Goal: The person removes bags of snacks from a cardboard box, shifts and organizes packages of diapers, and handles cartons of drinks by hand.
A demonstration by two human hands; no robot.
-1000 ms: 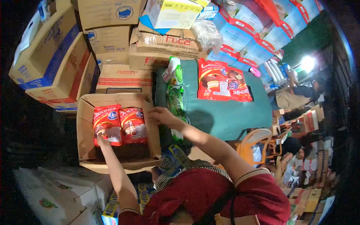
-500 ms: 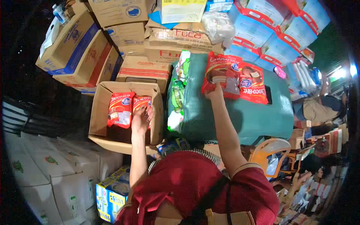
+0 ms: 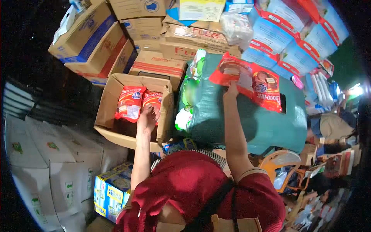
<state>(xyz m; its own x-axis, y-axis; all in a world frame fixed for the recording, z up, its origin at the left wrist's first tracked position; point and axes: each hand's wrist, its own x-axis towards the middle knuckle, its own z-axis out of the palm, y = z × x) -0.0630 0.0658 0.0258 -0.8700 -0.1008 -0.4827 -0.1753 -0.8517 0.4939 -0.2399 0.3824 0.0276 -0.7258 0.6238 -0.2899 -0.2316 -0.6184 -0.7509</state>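
Observation:
My left hand (image 3: 147, 119) is over the open cardboard box (image 3: 101, 116), its fingers apart and nothing held. Beneath and beside it lie two red Choco-Bite packs, the left one (image 3: 130, 103) whole in view and the right one (image 3: 152, 99) partly covered by the hand. My right hand (image 3: 232, 91) grips the lower edge of a red pack (image 3: 235, 73), which is tilted over the green wrapped bundle (image 3: 255, 129). Another red pack (image 3: 266, 89) lies on the bundle just to the right of the held one.
Brown cartons (image 3: 154, 63) stand behind the box, with more stacked at the left. Green-and-white packets (image 3: 190, 92) line the bundle's left side. White cartons (image 3: 65, 158) fill the lower left. An orange chair (image 3: 280, 162) and a person (image 3: 332, 125) are at the right.
My right hand went from beside the box to a red pack on the bundle, which has now tilted in its grip. My left hand let go of the left pack and moved right.

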